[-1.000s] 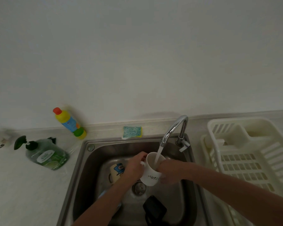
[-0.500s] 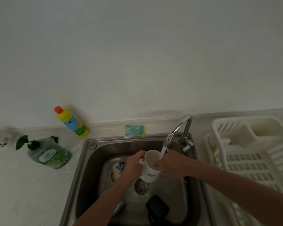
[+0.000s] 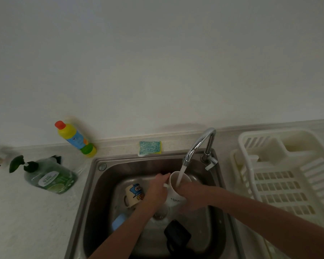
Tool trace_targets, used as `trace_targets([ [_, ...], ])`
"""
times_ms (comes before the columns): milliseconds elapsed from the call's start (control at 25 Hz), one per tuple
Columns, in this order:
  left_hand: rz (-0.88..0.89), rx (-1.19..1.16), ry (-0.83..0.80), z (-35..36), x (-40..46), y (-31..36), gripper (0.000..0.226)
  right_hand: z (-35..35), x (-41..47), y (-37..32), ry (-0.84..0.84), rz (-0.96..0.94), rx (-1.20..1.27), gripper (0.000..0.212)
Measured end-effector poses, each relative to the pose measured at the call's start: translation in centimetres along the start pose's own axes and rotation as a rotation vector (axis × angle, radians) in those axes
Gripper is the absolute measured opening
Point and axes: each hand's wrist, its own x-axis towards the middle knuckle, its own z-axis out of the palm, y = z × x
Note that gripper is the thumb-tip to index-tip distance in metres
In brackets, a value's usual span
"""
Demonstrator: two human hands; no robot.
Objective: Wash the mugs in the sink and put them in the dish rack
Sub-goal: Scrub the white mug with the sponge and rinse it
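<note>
the white mug (image 3: 177, 191) is gripped from both sides over the sink (image 3: 94, 184): the left hand (image 3: 157, 189) is curled round its handle side, and the right hand (image 3: 190, 198) is wrapped round the far wall and base. the mug is held tilted, mouth up and toward the faucet (image 3: 198, 144), so that the stream of water falls into its opening. the mug's long axis is seen to lean back toward the spout. the dish rack (image 3: 288, 176) lies to the right, beyond the sink's edge, nearer the right hand; a carry that way is judged the likely next need once rinsing is done.

the mug appears smooth, glazed ceramic, cylindrical, and wet, so a slip is possible. the rack is pale slotted plastic, nothing yet in it. below, a printed mug (image 3: 135, 193), a blue mug (image 3: 119, 222) and a black mug (image 3: 177, 235) lie in the steel basin.
</note>
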Motion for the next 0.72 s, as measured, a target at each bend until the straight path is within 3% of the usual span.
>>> trace_targets([
  [80,-0.020,-0.038,0.007,-0.1,0.1,-0.1,0.038,-0.4,0.2,0.9,0.111,0.020,-0.061,0.070],
  [200,-0.030,-0.030,0.008,-0.2,0.1,0.0,0.036,0.3,0.0,0.3,-0.057,-0.014,-0.155,0.064],
  [240,-0.020,-0.017,-0.004,0.0,0.0,0.1,0.034,0.8,-0.1,0.0,-0.040,-0.039,-0.148,0.065],
  [360,-0.017,-0.041,0.011,0.1,0.0,0.1,0.032,1.0,0.6,1.1,0.153,0.013,0.008,0.066],
  [480,0.003,-0.003,0.016,-0.1,-0.1,0.4,0.032,0.9,-0.2,0.5,-0.003,0.029,-0.052,0.054],
  [640,0.022,-0.009,0.007,-0.2,0.0,0.5,0.033,0.3,-0.4,0.2,0.161,0.033,0.093,0.064],
  [720,0.012,-0.009,0.006,-0.2,0.1,0.5,0.036,0.6,-0.7,0.6,0.064,0.040,0.016,0.062],
])
